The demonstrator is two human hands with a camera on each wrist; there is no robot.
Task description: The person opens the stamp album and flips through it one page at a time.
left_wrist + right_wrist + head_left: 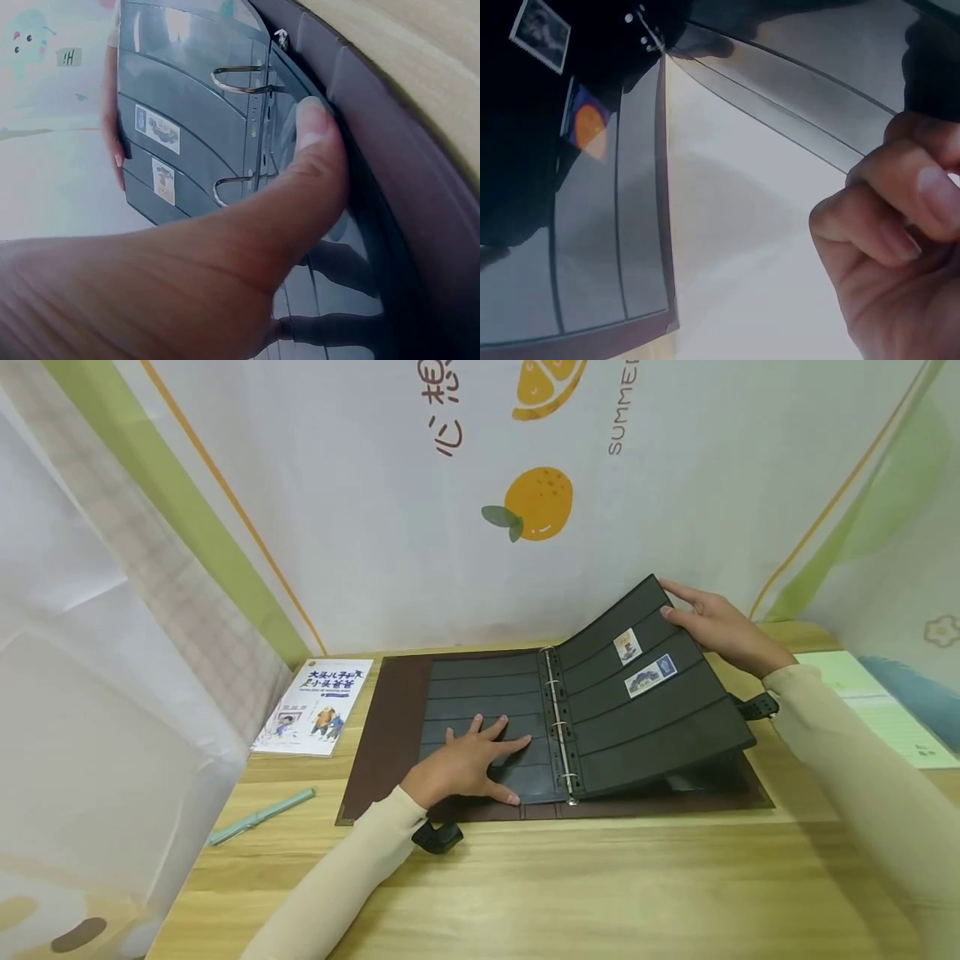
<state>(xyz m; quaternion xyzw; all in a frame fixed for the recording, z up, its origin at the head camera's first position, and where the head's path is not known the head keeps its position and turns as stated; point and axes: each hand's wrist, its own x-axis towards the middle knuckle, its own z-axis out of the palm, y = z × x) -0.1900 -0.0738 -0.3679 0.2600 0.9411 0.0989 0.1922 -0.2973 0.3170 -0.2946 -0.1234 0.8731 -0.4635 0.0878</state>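
Observation:
A brown stamp album [384, 718] lies spread on the table with a row of metal binder rings [553, 689] down its middle. My left hand [461, 762] rests with fingers spread on the black left-hand page [480, 681], thumb at its lower edge near the rings. At the far outer corner of a raised black page [637, 727], my right hand [716, 627] pinches the edge and holds it tilted. Two stamps, a yellowish stamp [627, 647] and a blue stamp [651, 676], sit in its strips. Beneath it, the right wrist view shows another page with an orange-and-purple stamp [589, 124].
A white picture booklet [315, 706] lies left of the album, with a pale green pen [261, 816] nearer the front. A light green notebook [877, 702] is at the right behind my sleeve. A printed curtain [375, 527] hangs along the table's back edge.

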